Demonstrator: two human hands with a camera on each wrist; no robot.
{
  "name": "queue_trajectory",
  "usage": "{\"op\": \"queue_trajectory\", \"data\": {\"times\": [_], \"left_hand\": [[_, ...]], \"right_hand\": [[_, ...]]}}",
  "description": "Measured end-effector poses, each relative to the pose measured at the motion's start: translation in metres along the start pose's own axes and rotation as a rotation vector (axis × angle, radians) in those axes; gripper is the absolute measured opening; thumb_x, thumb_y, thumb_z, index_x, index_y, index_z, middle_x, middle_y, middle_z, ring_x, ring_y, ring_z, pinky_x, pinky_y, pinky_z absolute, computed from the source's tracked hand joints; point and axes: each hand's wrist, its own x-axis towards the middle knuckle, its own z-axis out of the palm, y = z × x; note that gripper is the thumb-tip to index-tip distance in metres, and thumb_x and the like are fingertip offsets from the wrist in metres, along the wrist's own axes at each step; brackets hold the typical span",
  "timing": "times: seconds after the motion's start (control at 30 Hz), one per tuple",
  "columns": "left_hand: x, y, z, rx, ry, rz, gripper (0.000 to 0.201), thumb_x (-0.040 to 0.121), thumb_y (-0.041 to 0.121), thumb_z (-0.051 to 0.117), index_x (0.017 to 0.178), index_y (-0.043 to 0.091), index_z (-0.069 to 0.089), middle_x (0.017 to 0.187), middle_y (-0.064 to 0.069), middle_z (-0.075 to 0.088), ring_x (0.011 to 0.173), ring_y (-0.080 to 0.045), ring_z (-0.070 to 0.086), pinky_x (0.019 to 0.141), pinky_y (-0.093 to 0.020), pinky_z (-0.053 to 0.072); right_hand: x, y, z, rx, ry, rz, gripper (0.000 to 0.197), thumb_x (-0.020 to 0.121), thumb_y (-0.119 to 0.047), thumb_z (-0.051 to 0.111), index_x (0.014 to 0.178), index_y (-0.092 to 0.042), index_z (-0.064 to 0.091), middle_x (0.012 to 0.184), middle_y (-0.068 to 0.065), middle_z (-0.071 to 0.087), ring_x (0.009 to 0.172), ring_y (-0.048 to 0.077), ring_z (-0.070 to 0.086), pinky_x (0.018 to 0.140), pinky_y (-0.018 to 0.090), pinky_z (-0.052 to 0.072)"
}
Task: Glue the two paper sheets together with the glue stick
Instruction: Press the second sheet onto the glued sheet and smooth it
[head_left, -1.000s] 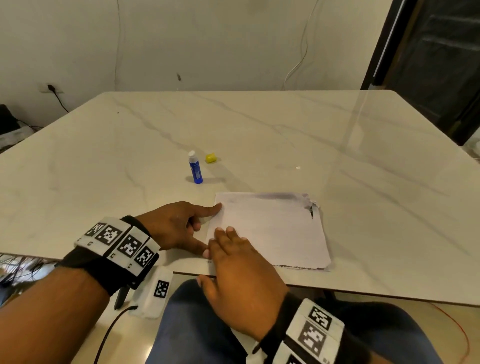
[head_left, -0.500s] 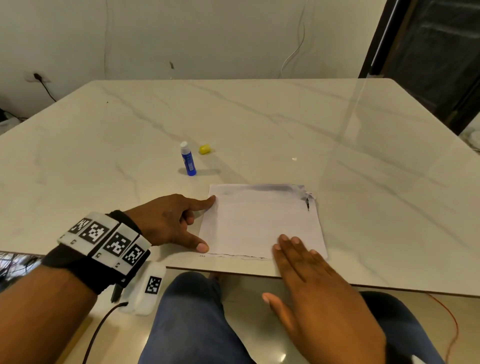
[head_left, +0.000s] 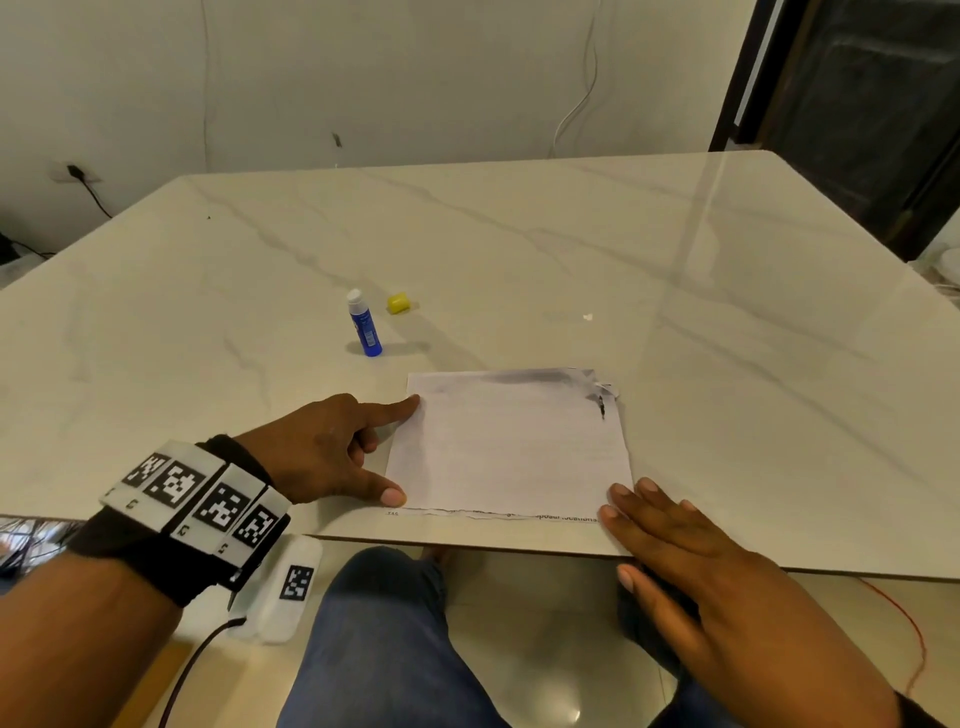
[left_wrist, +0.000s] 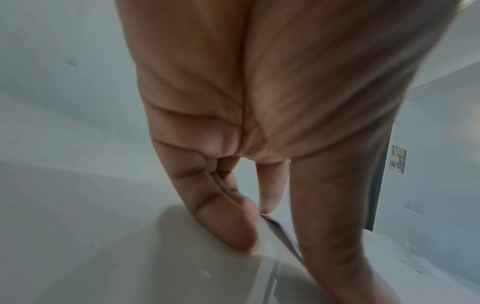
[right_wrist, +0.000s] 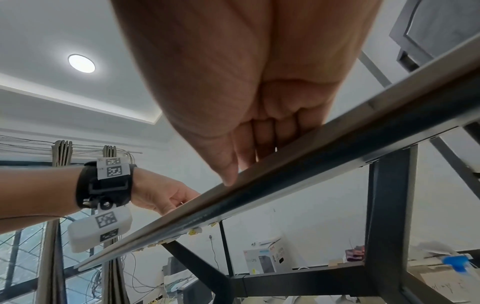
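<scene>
Two white paper sheets lie stacked near the table's front edge, with the lower sheet's printed strip showing along the near side. My left hand rests at their left edge: the index fingertip touches the upper left corner and the thumb the lower left corner, while the other fingers are curled. My right hand lies flat with straight fingers, its fingertips on the lower right corner. The blue glue stick stands upright and uncapped behind the sheets. Its yellow cap lies beside it.
The white marble table stretches far back and to both sides. In the right wrist view its front edge crosses under my fingers, above dark metal legs. My knees are below that edge. A small white scrap lies behind the sheets.
My right hand has slid along the sheets' near edge from the lower left corner to the lower right corner. The left hand has kept its place at the left edge.
</scene>
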Motion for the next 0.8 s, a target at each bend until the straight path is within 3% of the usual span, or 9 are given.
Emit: {"op": "queue_trajectory", "data": {"times": [0.1,0.2,0.23,0.3,0.37,0.43,0.53,0.67,0.8], "left_hand": [[-0.012,0.015,0.001,0.08,0.046,-0.016,0.091,0.078,0.053,0.071,0.151,0.042,0.019,0.116,0.006,0.048,0.097,-0.008,0.05,0.088,-0.022,0.042],[-0.031,0.046,0.024,0.295,0.279,0.225,0.072,0.088,0.061,0.051,0.15,0.048,0.017,0.138,0.009,0.038,0.126,-0.014,0.04,0.105,-0.032,0.037],[-0.039,0.061,0.033,0.339,0.287,0.32,0.07,0.089,0.067,0.042,0.151,0.049,0.014,0.148,0.01,0.031,0.136,-0.016,0.032,0.112,-0.036,0.03],[-0.049,0.085,0.052,0.397,0.15,0.423,0.073,0.087,0.077,0.028,0.151,0.049,0.006,0.163,0.011,0.002,0.15,-0.018,0.002,0.122,-0.044,0.002],[-0.051,0.096,0.064,0.435,0.034,0.401,0.078,0.085,0.081,0.025,0.15,0.05,-0.003,0.16,0.015,-0.026,0.147,-0.016,-0.027,0.115,-0.05,-0.022],[-0.052,0.094,0.064,0.47,0.027,0.379,0.077,0.085,0.082,0.023,0.149,0.052,-0.007,0.155,0.017,-0.035,0.141,-0.017,-0.039,0.109,-0.053,-0.031],[-0.053,0.083,0.064,0.456,0.012,0.352,0.073,0.085,0.082,0.02,0.147,0.055,-0.006,0.156,0.022,-0.03,0.143,-0.012,-0.035,0.112,-0.053,-0.027],[-0.053,0.066,0.066,0.261,0.05,0.294,0.074,0.085,0.08,0.022,0.15,0.052,0.002,0.155,0.036,-0.01,0.147,0.004,-0.012,0.121,-0.037,-0.014],[-0.054,0.043,0.056,0.264,0.094,0.203,0.072,0.087,0.075,0.018,0.152,0.045,0.012,0.157,0.031,-0.001,0.149,0.0,0.001,0.118,-0.026,-0.007]], "right_hand": [[0.001,0.007,0.007,0.012,0.07,-0.041,0.05,0.092,-0.044,0.043,0.137,-0.028,0.059,0.145,-0.014,0.049,0.142,-0.019,0.002,0.114,0.006,0.004],[0.003,0.008,0.014,0.047,0.114,-0.058,0.05,0.09,-0.041,0.044,0.135,-0.027,0.061,0.143,-0.013,0.051,0.141,-0.02,0.003,0.114,0.006,0.001],[0.003,0.009,0.015,0.05,0.124,-0.059,0.05,0.09,-0.041,0.044,0.135,-0.028,0.061,0.143,-0.013,0.051,0.141,-0.02,0.003,0.114,0.006,0.0],[0.003,0.01,0.016,0.037,0.136,-0.064,0.049,0.089,-0.041,0.044,0.134,-0.028,0.061,0.142,-0.015,0.051,0.14,-0.022,0.001,0.114,0.006,0.0],[0.004,0.011,0.016,0.031,0.137,-0.067,0.049,0.089,-0.041,0.044,0.132,-0.028,0.062,0.14,-0.017,0.051,0.14,-0.022,0.0,0.113,0.006,0.002],[0.004,0.01,0.015,0.027,0.129,-0.069,0.049,0.088,-0.041,0.044,0.131,-0.027,0.063,0.139,-0.016,0.051,0.139,-0.022,-0.002,0.113,0.006,0.002],[0.003,0.009,0.016,0.062,0.135,-0.065,0.05,0.088,-0.04,0.044,0.131,-0.026,0.064,0.139,-0.014,0.054,0.139,-0.023,0.0,0.113,0.005,0.005],[0.004,0.006,0.013,0.08,0.135,-0.072,0.05,0.087,-0.038,0.045,0.13,-0.024,0.065,0.137,-0.013,0.056,0.14,-0.022,0.003,0.113,0.006,0.007],[0.002,0.005,0.01,0.127,0.105,-0.059,0.05,0.088,-0.038,0.045,0.132,-0.024,0.063,0.14,-0.012,0.054,0.14,-0.02,0.008,0.113,0.006,0.01]]}}
